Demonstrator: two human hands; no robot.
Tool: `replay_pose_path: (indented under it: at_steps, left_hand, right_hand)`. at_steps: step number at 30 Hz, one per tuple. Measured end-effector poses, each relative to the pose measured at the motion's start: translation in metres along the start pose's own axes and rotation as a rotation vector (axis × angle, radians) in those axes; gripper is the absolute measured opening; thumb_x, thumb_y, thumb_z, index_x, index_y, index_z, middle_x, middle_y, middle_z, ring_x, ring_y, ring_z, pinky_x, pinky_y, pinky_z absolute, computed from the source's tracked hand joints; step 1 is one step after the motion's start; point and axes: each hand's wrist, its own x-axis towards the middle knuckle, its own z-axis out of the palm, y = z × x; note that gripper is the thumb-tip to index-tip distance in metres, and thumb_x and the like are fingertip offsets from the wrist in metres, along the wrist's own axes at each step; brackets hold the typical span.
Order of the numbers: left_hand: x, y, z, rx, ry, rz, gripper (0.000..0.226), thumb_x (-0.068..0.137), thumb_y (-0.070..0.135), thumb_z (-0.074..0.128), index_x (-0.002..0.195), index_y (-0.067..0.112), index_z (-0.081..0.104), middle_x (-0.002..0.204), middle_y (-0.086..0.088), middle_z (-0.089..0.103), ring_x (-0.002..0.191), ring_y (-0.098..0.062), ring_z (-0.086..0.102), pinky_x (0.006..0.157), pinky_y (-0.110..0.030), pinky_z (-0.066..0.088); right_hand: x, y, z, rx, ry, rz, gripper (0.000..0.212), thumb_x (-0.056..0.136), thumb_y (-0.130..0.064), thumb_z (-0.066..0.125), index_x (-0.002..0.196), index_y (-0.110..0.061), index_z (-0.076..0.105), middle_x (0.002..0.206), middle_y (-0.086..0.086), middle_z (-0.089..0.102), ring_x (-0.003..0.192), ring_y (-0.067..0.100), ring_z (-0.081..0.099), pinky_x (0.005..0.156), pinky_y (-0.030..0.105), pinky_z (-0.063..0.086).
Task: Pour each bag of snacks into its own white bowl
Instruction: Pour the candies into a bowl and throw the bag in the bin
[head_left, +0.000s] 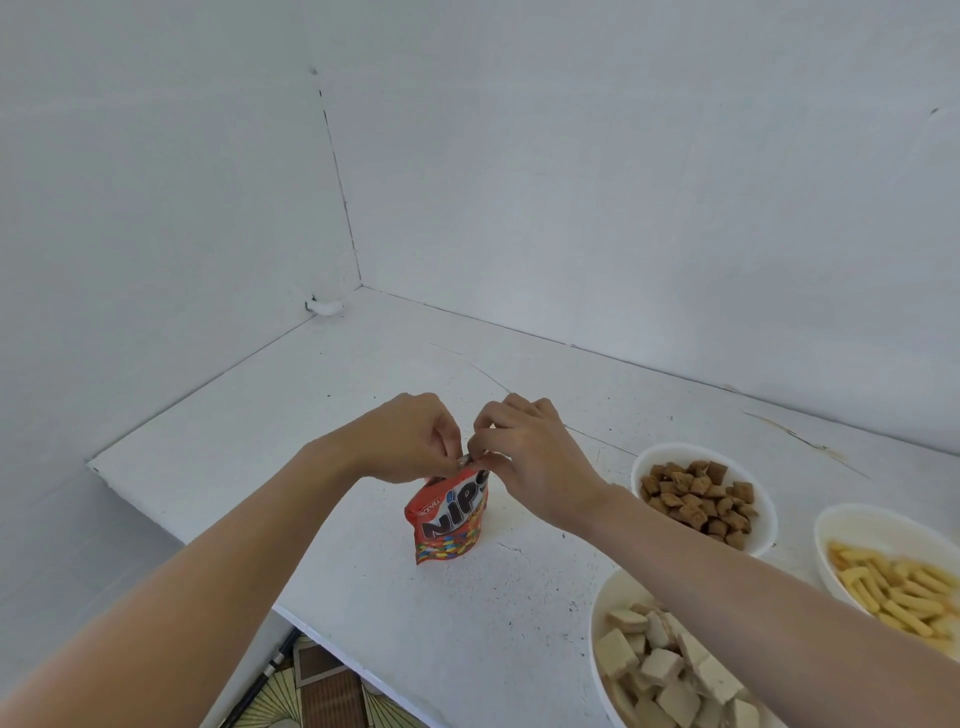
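Flanking bag (451, 514), three filled bowls (638, 475)

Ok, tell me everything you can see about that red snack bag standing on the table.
The small red glossy snack bag stands roughly upright on the white table. Its front shows large dark letters, NIPS, outlined in white, the last letter partly hidden, above a band of multicoloured candy pictures along the bottom. The left hand and right hand both pinch its crumpled top edge; whether it is already torn open cannot be told.
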Motion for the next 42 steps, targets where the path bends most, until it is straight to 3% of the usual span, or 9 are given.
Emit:
replay_pose_path:
  at_steps: [4,10,16,22,26,30,36,39,42]
  left_hand:
    - [-0.003,0.001,0.006,0.004,0.067,0.002,0.009,0.084,0.021,0.072,0.081,0.019,0.080,0.077,0.003,0.077,0.053,0.000,0.059,0.053,-0.015,0.041]
    - [-0.004,0.002,0.012,-0.088,0.106,-0.052,0.012,0.085,0.021,0.073,0.079,0.013,0.079,0.073,0.003,0.076,0.063,-0.007,0.069,0.063,-0.029,0.056]
    - [-0.007,-0.021,0.011,-0.211,0.179,-0.199,0.017,0.090,0.017,0.068,0.077,0.007,0.072,0.071,-0.005,0.076,0.068,-0.017,0.070,0.059,-0.028,0.053]
    - [-0.005,-0.006,0.016,-0.165,0.173,-0.139,0.019,0.092,0.022,0.068,0.076,0.013,0.069,0.071,-0.002,0.074,0.054,-0.003,0.062,0.062,-0.024,0.053]
    - [-0.002,-0.008,0.013,-0.128,0.145,-0.165,0.017,0.095,0.031,0.067,0.084,0.019,0.066,0.085,-0.001,0.075,0.069,-0.014,0.071,0.070,-0.029,0.061]
    - [-0.004,-0.005,0.009,-0.205,-0.015,-0.194,0.018,0.091,0.027,0.074,0.105,0.018,0.070,0.094,-0.002,0.078,0.082,-0.018,0.077,0.076,-0.034,0.065]
    - [0.000,-0.003,0.005,-0.124,0.009,-0.163,0.022,0.089,0.012,0.072,0.110,0.018,0.070,0.097,-0.002,0.075,0.081,-0.016,0.075,0.063,-0.025,0.063]
    - [0.004,-0.007,-0.001,0.004,0.067,-0.157,0.016,0.087,0.007,0.069,0.100,0.017,0.069,0.093,-0.003,0.074,0.067,-0.012,0.073,0.053,-0.017,0.054]
    - [0.010,-0.010,-0.013,0.031,0.132,-0.153,0.017,0.083,-0.001,0.064,0.087,0.014,0.068,0.088,-0.005,0.075,0.057,-0.009,0.071,0.051,-0.018,0.053]
  right_hand:
    - [-0.003,-0.003,-0.003,-0.006,-0.050,-0.015,0.029,0.096,-0.025,0.040,0.087,-0.021,0.068,0.093,-0.010,0.058,0.084,0.014,0.049,0.075,0.032,0.036]
    - [-0.003,-0.004,-0.008,0.017,-0.121,-0.018,0.038,0.094,-0.026,0.031,0.088,-0.017,0.067,0.095,-0.006,0.059,0.082,0.017,0.052,0.071,0.033,0.039]
    - [-0.008,0.003,-0.016,0.059,-0.169,0.013,0.009,0.098,-0.013,0.056,0.092,-0.018,0.060,0.097,-0.007,0.053,0.078,0.008,0.045,0.078,0.032,0.039]
    - [-0.008,-0.002,-0.015,0.062,-0.140,-0.025,0.009,0.096,-0.009,0.058,0.096,-0.017,0.062,0.110,-0.005,0.055,0.082,0.011,0.049,0.080,0.033,0.046]
    - [-0.007,0.000,-0.017,0.070,-0.177,-0.037,0.011,0.098,-0.016,0.055,0.105,-0.018,0.064,0.102,-0.006,0.062,0.083,0.014,0.056,0.077,0.035,0.046]
    - [-0.005,0.003,-0.015,0.063,-0.207,-0.023,0.018,0.101,-0.021,0.051,0.106,-0.018,0.068,0.095,-0.004,0.063,0.078,0.017,0.058,0.068,0.037,0.049]
    - [-0.001,0.003,-0.019,0.058,-0.274,-0.015,0.020,0.101,-0.018,0.050,0.109,-0.017,0.069,0.095,0.000,0.063,0.082,0.022,0.059,0.068,0.040,0.049]
    - [-0.001,0.004,-0.025,0.084,-0.392,-0.018,0.017,0.100,-0.012,0.052,0.105,-0.019,0.066,0.095,-0.003,0.061,0.086,0.020,0.051,0.076,0.044,0.049]
    - [0.006,-0.005,-0.032,0.084,-0.508,-0.070,0.015,0.094,-0.007,0.058,0.099,-0.019,0.064,0.094,-0.006,0.059,0.090,0.018,0.047,0.079,0.043,0.048]
